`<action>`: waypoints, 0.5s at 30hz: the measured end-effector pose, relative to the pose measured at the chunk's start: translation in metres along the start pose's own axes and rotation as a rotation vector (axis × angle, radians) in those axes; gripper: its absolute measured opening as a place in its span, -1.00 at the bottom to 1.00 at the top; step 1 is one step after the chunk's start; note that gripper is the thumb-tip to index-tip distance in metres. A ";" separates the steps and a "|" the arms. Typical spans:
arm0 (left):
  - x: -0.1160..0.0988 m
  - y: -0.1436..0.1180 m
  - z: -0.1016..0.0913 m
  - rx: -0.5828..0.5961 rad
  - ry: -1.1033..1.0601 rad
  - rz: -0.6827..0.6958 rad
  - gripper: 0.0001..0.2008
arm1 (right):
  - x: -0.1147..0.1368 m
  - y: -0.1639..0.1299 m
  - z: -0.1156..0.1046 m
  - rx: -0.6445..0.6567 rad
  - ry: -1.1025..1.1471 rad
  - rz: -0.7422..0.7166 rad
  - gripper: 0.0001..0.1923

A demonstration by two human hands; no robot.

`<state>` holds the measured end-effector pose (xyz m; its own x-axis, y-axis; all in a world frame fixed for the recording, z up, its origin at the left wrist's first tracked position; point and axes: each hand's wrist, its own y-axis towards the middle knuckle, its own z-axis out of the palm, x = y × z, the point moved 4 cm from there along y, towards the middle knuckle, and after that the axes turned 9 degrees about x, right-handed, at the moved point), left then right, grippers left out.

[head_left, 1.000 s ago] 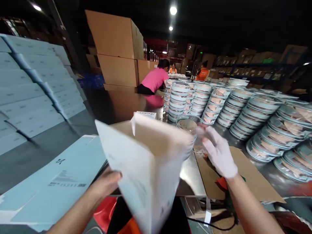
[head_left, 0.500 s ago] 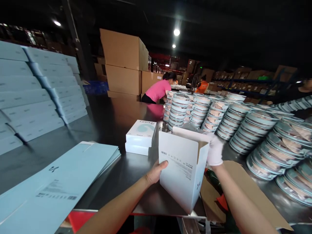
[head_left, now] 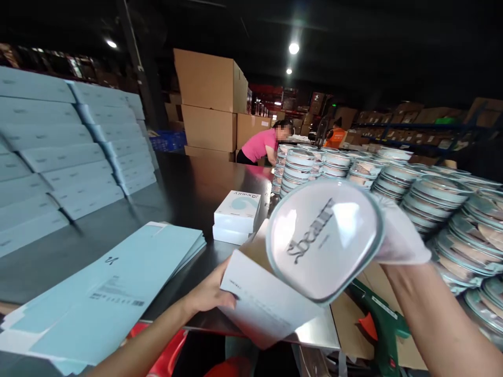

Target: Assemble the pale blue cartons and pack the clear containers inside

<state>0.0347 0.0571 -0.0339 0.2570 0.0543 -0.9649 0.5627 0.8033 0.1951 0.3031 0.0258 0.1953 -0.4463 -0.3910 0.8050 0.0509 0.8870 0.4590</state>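
My left hand (head_left: 214, 292), bare, grips the side of an open pale carton (head_left: 271, 303), tilted at the table's front edge. My right hand (head_left: 401, 235), in a white glove, is closed on the edge of a rounded, clear-covered package (head_left: 326, 230) with "Sbeauty" lettering on its face. The package is tilted at the carton's open mouth and covers part of it. My right fingers are partly hidden behind the package. Just beyond the carton, small white boxes (head_left: 237, 209) are stacked.
Flat light-blue cartons (head_left: 118, 283) lie at left, with a wall of light-blue boxes (head_left: 70, 141) behind. Stacks of similar packages (head_left: 436, 201) fill the right side. A green tool with a red trigger (head_left: 379, 319) rests on cardboard. A person in pink (head_left: 259, 146) bends beyond the table.
My right hand has come away from the carton's flap and now holds a rounded package in front of the opening. The carton has been tipped over toward me and the left hand moved left.
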 end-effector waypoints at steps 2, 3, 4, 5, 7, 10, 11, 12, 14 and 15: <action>0.007 -0.011 -0.004 -0.071 0.021 -0.002 -0.19 | -0.005 -0.018 0.025 0.164 0.085 -0.006 -0.55; 0.012 -0.017 -0.005 -0.103 0.028 -0.007 -0.22 | -0.008 -0.030 0.036 0.224 0.104 -0.040 -0.63; 0.017 -0.022 -0.005 -0.128 0.033 -0.013 -0.24 | -0.013 -0.043 0.044 0.245 0.105 -0.088 -0.70; 0.022 -0.027 -0.004 -0.148 0.038 -0.018 -0.25 | -0.019 -0.057 0.051 0.220 0.096 -0.131 -0.76; 0.028 -0.036 -0.003 -0.180 0.049 -0.017 -0.23 | -0.039 -0.084 0.058 0.049 0.090 -0.161 -0.75; 0.026 -0.046 -0.001 -0.230 0.064 0.007 -0.11 | -0.077 -0.120 0.074 -0.045 0.230 -0.034 -0.64; 0.022 -0.047 0.000 -0.239 0.078 0.033 -0.06 | -0.089 -0.129 0.084 0.017 0.278 0.004 -0.56; 0.016 -0.048 0.002 -0.237 0.112 0.077 -0.02 | -0.098 -0.137 0.094 0.092 0.299 0.025 -0.45; 0.001 -0.049 0.008 -0.222 0.241 0.219 -0.09 | -0.109 -0.149 0.113 0.174 0.268 -0.004 -0.33; -0.006 -0.048 0.012 -0.218 0.320 0.291 -0.17 | -0.111 -0.152 0.120 0.152 0.232 -0.038 -0.37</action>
<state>0.0154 0.0108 -0.0358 0.1057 0.4478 -0.8879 0.3168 0.8312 0.4569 0.2378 -0.0365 -0.0094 -0.2280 -0.4550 0.8608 -0.1044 0.8904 0.4429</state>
